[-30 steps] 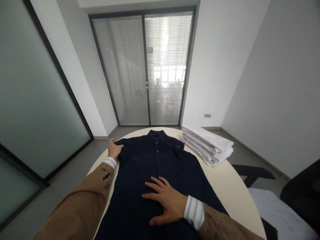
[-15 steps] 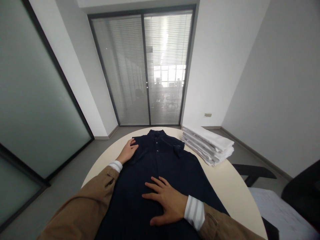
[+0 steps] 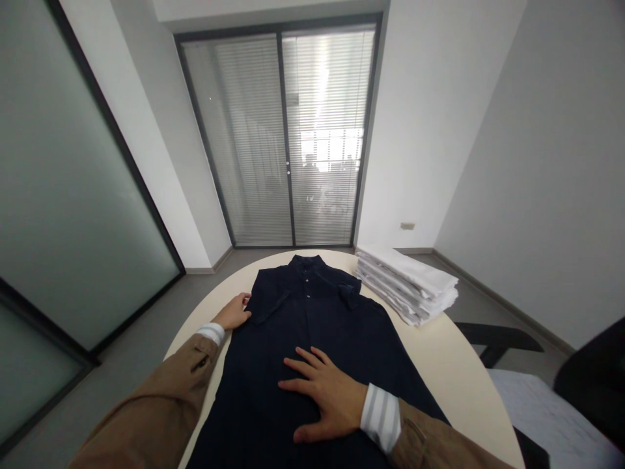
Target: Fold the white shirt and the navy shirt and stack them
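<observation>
A dark navy buttoned shirt (image 3: pixel 312 326) lies face up on a round cream table (image 3: pixel 454 371), collar at the far side. Its left short sleeve is folded in over the chest. My right hand (image 3: pixel 325 400) rests flat on the shirt's middle, fingers spread. My left hand (image 3: pixel 234 314) sits at the shirt's left edge, just below the folded sleeve, fingers curled against the cloth; I cannot see whether it pinches the fabric. Both arms wear brown sleeves with striped cuffs.
A stack of folded white garments (image 3: pixel 407 283) lies on the table's far right. A dark chair (image 3: pixel 498 342) stands to the right of the table, with a pale patterned surface (image 3: pixel 551 417) beyond it. Sliding glass doors with blinds (image 3: pixel 288 143) face me.
My left hand carried the shirt's left sleeve inward over the chest, then drew back down to the shirt's left edge. My right hand stayed put.
</observation>
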Action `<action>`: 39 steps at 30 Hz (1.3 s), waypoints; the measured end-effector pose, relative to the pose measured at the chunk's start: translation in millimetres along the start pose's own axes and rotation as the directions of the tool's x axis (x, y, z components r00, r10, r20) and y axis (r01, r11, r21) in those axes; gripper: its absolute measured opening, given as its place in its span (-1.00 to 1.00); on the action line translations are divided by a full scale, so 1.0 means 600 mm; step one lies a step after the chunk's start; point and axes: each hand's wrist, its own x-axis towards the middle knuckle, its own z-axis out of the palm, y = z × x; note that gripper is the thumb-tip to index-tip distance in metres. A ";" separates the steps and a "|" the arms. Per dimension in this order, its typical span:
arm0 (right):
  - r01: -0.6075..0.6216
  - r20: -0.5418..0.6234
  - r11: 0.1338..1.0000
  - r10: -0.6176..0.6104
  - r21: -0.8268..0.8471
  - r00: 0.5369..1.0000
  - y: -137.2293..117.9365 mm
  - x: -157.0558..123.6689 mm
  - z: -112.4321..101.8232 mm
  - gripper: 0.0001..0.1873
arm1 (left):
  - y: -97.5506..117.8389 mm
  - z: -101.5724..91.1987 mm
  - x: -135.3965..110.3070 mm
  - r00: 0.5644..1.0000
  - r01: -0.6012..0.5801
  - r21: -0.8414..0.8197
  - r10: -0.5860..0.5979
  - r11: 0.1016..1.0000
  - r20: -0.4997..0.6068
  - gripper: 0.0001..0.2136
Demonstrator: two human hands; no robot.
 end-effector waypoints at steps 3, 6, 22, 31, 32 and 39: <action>0.000 0.016 1.000 0.000 -0.001 1.000 0.003 0.002 -0.001 -0.08 | -0.005 -0.007 -0.008 0.998 -0.052 0.020 0.052 0.998 0.023 -0.46; -0.005 0.025 1.000 0.005 0.002 1.000 0.002 0.002 -0.003 -0.08 | -0.009 -0.011 -0.018 0.998 -0.070 0.065 0.070 0.995 -0.006 -0.53; -0.003 0.012 1.000 0.003 0.004 1.000 0.001 0.001 -0.002 -0.13 | -0.015 -0.005 -0.061 0.991 -0.102 0.327 0.124 0.939 -0.048 -0.60; -0.016 0.025 0.999 0.016 -0.035 1.000 0.003 0.000 0.005 -0.17 | -0.005 -0.021 -0.038 0.986 -0.146 0.216 0.126 0.965 0.105 -0.63; -0.019 0.033 0.999 0.021 -0.035 0.999 0.001 -0.001 0.004 -0.17 | -0.001 -0.024 -0.033 0.987 -0.125 0.184 0.104 0.975 0.119 -0.65; -0.089 0.028 0.995 0.090 -0.051 0.996 -0.008 0.005 0.015 -0.12 | 0.004 -0.014 -0.002 0.998 -0.022 0.139 0.014 0.990 0.057 -0.74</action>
